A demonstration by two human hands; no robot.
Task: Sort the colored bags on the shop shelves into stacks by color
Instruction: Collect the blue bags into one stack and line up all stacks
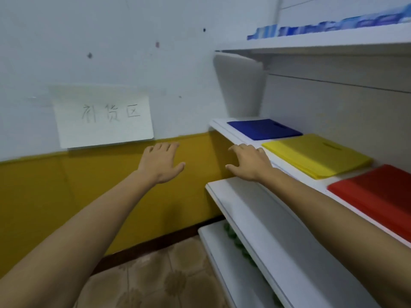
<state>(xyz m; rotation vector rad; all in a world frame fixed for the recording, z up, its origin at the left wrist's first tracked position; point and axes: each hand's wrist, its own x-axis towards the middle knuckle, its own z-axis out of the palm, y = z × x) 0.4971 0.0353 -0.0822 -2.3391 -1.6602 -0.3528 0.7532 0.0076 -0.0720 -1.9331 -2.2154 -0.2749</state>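
Observation:
Three flat stacks of bags lie side by side on the white middle shelf (224,130): a blue stack (263,128) at the far end, a yellow stack (315,155) in the middle and a red stack (378,192) nearest me. My right hand (246,162) is stretched out with spread fingers by the shelf's front edge, just left of the yellow stack, holding nothing. Left of the shelving, my left hand (161,162) hovers in the air in front of the wall, fingers straight and empty.
A white lower shelf (266,223) juts out below my right arm, with green items (233,237) under it. The top shelf (311,42) carries blue-and-white packets (355,22). A paper sign (103,115) hangs on the white and mustard wall. Patterned floor tiles lie below.

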